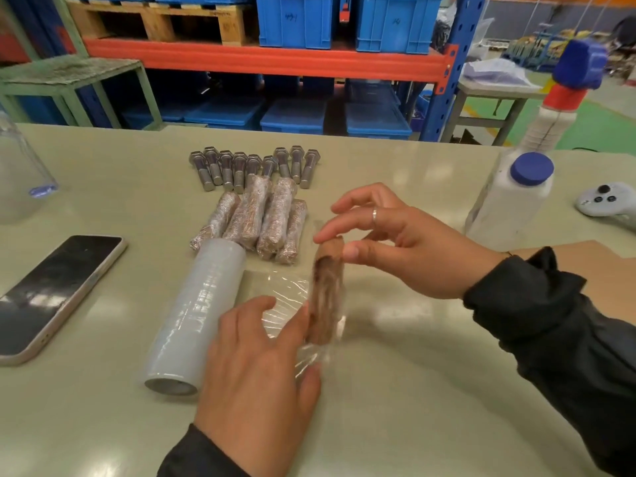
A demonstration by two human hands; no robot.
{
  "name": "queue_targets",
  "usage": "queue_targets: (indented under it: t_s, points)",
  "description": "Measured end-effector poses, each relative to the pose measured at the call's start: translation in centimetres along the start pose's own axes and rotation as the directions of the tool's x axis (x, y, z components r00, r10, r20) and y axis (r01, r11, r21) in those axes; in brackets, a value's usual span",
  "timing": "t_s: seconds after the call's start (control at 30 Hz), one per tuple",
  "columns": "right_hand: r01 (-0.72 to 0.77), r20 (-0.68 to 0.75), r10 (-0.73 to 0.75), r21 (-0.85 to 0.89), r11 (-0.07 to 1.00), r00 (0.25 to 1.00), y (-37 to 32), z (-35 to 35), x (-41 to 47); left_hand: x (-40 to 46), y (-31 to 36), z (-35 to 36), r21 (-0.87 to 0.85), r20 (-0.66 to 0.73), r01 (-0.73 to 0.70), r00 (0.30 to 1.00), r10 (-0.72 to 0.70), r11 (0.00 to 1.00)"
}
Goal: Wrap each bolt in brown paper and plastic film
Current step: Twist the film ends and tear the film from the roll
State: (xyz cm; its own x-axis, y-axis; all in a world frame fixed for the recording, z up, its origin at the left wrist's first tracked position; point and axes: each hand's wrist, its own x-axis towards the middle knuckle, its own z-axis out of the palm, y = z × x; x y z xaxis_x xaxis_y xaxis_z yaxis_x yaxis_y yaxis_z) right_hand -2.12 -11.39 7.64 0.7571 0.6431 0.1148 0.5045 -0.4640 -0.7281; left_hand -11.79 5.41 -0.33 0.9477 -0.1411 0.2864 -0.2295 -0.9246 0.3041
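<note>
Dark-screened smartphone point(58, 294) lying flat at the left of the pale green worktop point(395, 390), white plastic bottle with blue cap point(512, 197) at the right, white controller point(607, 201) beside it, blue crates point(296, 20) on an orange-beamed rack point(265, 58) behind

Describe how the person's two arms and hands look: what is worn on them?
Both arms wear black long sleeves, loose and creased, ending at the wrists. The hands are bare, without gloves. The right hand has a thin silver ring on one finger. The left hand shows no ring.
</note>
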Motion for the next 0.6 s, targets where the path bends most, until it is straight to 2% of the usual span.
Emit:
queue_targets:
  t_s: [0.03, 0.1, 0.27, 0.33, 0.43, 0.6]
  points:
    - [0.013, 0.019, -0.012, -0.024, 1.0, 1.0, -0.4, 0.5, 0.4, -0.2, -0.1, 0.1, 0.046, -0.047, 0.0, 0.999, 0.002, 0.999]
    - [0.045, 0.034, -0.042, -0.087, 0.995, 0.999, -1.1, 1.5, 1.2, -0.5, -0.3, 0.4, 0.07, -0.054, 0.005, 0.999, -0.001, 0.998]
    - [0.087, 0.069, -0.073, -0.227, 0.97, 0.995, -2.7, 3.2, 3.5, -1.2, -0.1, 0.4, 0.08, -0.015, 0.047, 0.999, -0.046, 0.996]
    - [0.095, 0.105, -0.069, -0.269, 0.958, 0.992, -3.1, 3.5, 4.2, -1.3, -0.6, -0.1, 0.048, -0.078, 0.11, 0.991, -0.106, 0.993]
    - [0.112, 0.178, -0.055, -0.33, 0.937, 0.982, -3.8, 4.0, 5.1, -1.6, -2.2, -1.1, 0.085, -0.294, 0.174, 0.945, -0.142, 0.981]
    - [0.137, 0.291, -0.019, -0.394, 0.909, 0.956, -4.7, 5.4, 6.8, -1.4, -4.4, -1.8, 0.125, -0.337, 0.208, 0.929, -0.156, 0.97]
